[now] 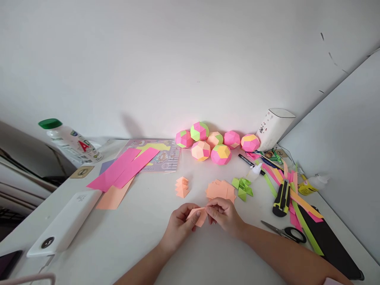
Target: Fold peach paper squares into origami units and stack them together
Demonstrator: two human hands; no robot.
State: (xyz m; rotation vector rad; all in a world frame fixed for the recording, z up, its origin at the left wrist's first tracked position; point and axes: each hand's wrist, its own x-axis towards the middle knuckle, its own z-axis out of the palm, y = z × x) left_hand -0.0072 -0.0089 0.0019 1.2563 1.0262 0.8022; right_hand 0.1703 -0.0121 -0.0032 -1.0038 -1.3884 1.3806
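Observation:
Between both hands, low over the table, is a small peach paper piece (201, 219). My left hand (182, 221) pinches its left side, thumb on top. My right hand (222, 213) grips the upper right corner between thumb and fingertips. Just beyond the right hand lies a pile of peach paper pieces (220, 189), partly covered by that hand. A stack of folded peach units (182, 187) sits farther left, and folded green paper units (242, 187) lie to the right of the pile.
Several multicoloured paper balls (201, 150) line the wall. Pink paper strips (124, 168) lie left, near a white long device (67, 221) and a bottle (71, 142). At right are scissors (285, 232), a utility knife (282, 200), paper scraps (305, 221) and glue bottles (311, 184).

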